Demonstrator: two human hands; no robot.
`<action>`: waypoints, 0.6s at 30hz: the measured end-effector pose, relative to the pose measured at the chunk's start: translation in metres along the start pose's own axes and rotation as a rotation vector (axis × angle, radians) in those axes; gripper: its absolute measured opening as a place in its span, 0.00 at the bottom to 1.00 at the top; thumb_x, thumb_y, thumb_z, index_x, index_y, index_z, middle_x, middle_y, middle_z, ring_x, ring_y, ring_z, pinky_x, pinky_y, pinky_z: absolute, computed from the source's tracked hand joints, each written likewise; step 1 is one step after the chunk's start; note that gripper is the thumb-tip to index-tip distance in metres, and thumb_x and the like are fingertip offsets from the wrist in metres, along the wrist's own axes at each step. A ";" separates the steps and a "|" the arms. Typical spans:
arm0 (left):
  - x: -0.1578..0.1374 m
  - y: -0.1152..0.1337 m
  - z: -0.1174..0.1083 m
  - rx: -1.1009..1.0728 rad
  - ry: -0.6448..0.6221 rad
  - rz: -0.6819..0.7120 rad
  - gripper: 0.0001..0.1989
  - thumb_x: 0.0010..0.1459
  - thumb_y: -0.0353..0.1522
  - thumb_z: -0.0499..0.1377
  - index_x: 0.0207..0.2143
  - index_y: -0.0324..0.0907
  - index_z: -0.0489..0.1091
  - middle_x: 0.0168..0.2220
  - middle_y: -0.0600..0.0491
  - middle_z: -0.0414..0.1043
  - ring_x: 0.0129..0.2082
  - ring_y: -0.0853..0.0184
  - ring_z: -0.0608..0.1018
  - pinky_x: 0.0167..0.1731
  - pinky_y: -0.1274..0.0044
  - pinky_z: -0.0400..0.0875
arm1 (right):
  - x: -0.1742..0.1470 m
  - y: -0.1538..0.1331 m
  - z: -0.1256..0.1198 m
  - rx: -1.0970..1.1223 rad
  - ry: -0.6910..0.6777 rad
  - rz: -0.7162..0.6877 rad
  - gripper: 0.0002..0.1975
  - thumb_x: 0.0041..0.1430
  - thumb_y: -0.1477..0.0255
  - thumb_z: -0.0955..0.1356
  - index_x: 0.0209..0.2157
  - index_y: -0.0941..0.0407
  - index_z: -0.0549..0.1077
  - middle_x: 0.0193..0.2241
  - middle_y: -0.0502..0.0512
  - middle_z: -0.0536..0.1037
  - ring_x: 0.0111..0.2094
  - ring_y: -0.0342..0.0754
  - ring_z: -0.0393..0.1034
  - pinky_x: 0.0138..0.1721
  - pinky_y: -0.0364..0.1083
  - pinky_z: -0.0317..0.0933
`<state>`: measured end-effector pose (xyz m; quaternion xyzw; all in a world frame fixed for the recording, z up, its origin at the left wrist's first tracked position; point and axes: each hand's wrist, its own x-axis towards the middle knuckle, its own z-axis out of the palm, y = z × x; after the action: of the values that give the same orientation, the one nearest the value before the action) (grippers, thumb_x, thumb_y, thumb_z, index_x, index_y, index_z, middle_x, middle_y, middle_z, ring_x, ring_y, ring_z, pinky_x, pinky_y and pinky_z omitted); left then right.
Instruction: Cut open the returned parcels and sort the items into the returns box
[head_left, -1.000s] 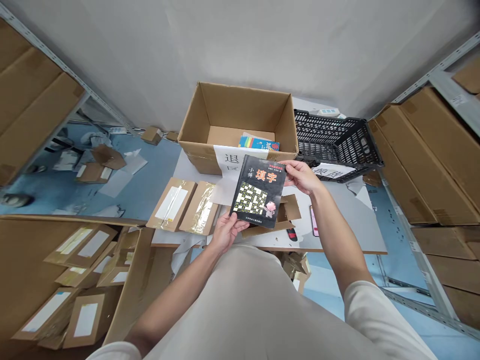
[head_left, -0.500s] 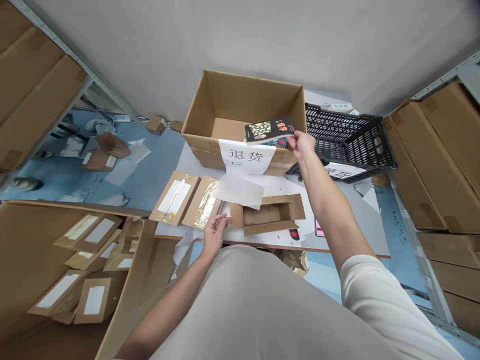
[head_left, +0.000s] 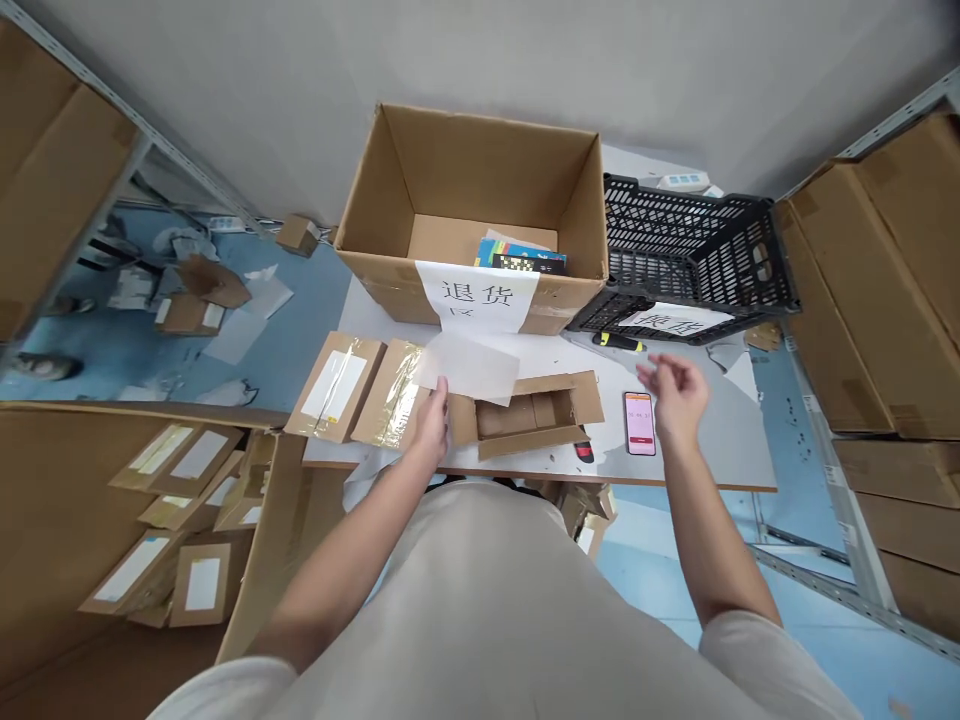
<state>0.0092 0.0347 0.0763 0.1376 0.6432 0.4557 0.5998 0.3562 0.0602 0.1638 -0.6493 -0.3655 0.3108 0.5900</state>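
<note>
My left hand (head_left: 433,420) is closed, thumb up, at the edge of a translucent paper sheet (head_left: 480,368) between a taped parcel (head_left: 379,400) and an opened small carton (head_left: 525,415). What it grips, if anything, is hidden. My right hand (head_left: 677,393) is empty, fingers loosely curled and apart, over the table just right of a phone (head_left: 640,424). Behind, a large cardboard box (head_left: 375,285) with a white paper label (head_left: 480,297) holds several books (head_left: 525,258), partly hidden by its front wall.
A black plastic crate (head_left: 697,262) with a paper label stands right of the large box. A yellow-black cutter (head_left: 619,342) and a red-black tool (head_left: 584,450) lie on the table (head_left: 720,440). Lower left, a big carton (head_left: 270,500) holds several parcels. Shelves with cartons flank both sides.
My right hand has let go of the dark book, which now lies in the large box, and has drawn back to the right above the table. My left hand has risen slightly towards the sheet.
</note>
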 end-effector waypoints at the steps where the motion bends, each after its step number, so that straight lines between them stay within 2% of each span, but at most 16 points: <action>1: 0.007 0.008 0.012 0.018 0.063 -0.048 0.25 0.49 0.49 0.61 0.40 0.39 0.70 0.42 0.42 0.74 0.47 0.58 0.75 0.45 0.69 0.69 | -0.019 0.018 -0.018 -0.044 -0.005 0.072 0.12 0.51 0.62 0.69 0.36 0.52 0.70 0.39 0.54 0.77 0.34 0.46 0.77 0.35 0.47 0.72; 3: 0.016 0.021 0.032 0.111 0.258 -0.017 0.20 0.47 0.46 0.64 0.33 0.39 0.69 0.32 0.47 0.74 0.36 0.62 0.76 0.37 0.73 0.70 | -0.048 0.052 -0.040 -0.093 -0.044 0.216 0.13 0.49 0.62 0.71 0.36 0.51 0.70 0.40 0.55 0.77 0.35 0.48 0.77 0.34 0.50 0.73; 4: 0.017 0.027 0.037 0.183 0.311 0.057 0.18 0.48 0.45 0.64 0.30 0.39 0.69 0.27 0.50 0.71 0.32 0.64 0.75 0.34 0.74 0.69 | -0.058 0.066 -0.046 -0.100 -0.052 0.262 0.13 0.48 0.62 0.71 0.36 0.51 0.70 0.41 0.55 0.77 0.35 0.49 0.77 0.34 0.51 0.73; 6: 0.008 0.040 0.035 0.375 0.323 0.298 0.16 0.51 0.44 0.61 0.24 0.39 0.68 0.20 0.54 0.65 0.26 0.67 0.71 0.30 0.76 0.66 | -0.070 0.088 -0.050 -0.094 -0.063 0.323 0.13 0.48 0.61 0.71 0.35 0.50 0.70 0.41 0.56 0.76 0.37 0.51 0.77 0.35 0.52 0.74; 8: -0.012 0.054 0.016 0.590 0.262 0.585 0.17 0.55 0.43 0.57 0.22 0.39 0.69 0.18 0.55 0.61 0.23 0.68 0.68 0.28 0.77 0.63 | -0.074 0.104 -0.050 -0.085 -0.066 0.350 0.13 0.49 0.61 0.70 0.36 0.50 0.70 0.41 0.56 0.76 0.39 0.51 0.76 0.36 0.52 0.74; 10: -0.041 0.064 -0.014 0.760 0.285 0.810 0.13 0.55 0.40 0.57 0.30 0.38 0.74 0.19 0.54 0.63 0.23 0.67 0.68 0.30 0.77 0.63 | -0.077 0.116 -0.050 -0.090 -0.090 0.366 0.13 0.50 0.61 0.69 0.37 0.51 0.69 0.41 0.56 0.76 0.39 0.51 0.76 0.38 0.53 0.73; 11: -0.056 0.065 -0.032 0.835 0.307 0.870 0.12 0.54 0.37 0.58 0.34 0.39 0.74 0.20 0.54 0.64 0.24 0.66 0.69 0.30 0.76 0.62 | -0.079 0.122 -0.050 -0.105 -0.114 0.369 0.13 0.51 0.61 0.68 0.38 0.51 0.68 0.42 0.57 0.75 0.39 0.51 0.76 0.39 0.53 0.73; 13: -0.081 0.056 -0.064 1.023 0.310 0.848 0.12 0.50 0.32 0.58 0.37 0.39 0.75 0.19 0.53 0.63 0.23 0.64 0.69 0.29 0.75 0.62 | -0.083 0.134 -0.049 -0.167 -0.197 0.357 0.13 0.52 0.64 0.66 0.41 0.52 0.68 0.45 0.58 0.74 0.41 0.51 0.75 0.42 0.54 0.71; 14: -0.090 0.045 -0.077 1.134 0.296 0.774 0.11 0.49 0.30 0.57 0.35 0.39 0.75 0.19 0.52 0.64 0.22 0.63 0.70 0.28 0.75 0.62 | -0.085 0.140 -0.048 -0.200 -0.257 0.340 0.15 0.52 0.65 0.66 0.43 0.52 0.67 0.47 0.59 0.73 0.43 0.51 0.74 0.44 0.55 0.70; 16: -0.096 0.016 -0.089 1.356 0.202 0.513 0.09 0.47 0.27 0.55 0.30 0.39 0.74 0.20 0.49 0.67 0.23 0.61 0.72 0.29 0.73 0.64 | -0.085 0.152 -0.043 -0.251 -0.413 0.287 0.21 0.50 0.69 0.66 0.48 0.52 0.66 0.50 0.59 0.71 0.48 0.52 0.71 0.47 0.54 0.68; 18: -0.084 -0.016 -0.086 1.426 0.101 0.261 0.08 0.48 0.26 0.53 0.26 0.38 0.72 0.21 0.46 0.69 0.26 0.59 0.75 0.33 0.71 0.67 | -0.079 0.161 -0.034 -0.302 -0.564 0.233 0.25 0.46 0.71 0.68 0.49 0.53 0.66 0.50 0.59 0.72 0.51 0.54 0.69 0.50 0.55 0.65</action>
<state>-0.0412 -0.0714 0.1071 0.5497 0.7890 -0.0008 0.2746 0.3591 -0.0308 0.0056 -0.6553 -0.4795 0.4859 0.3235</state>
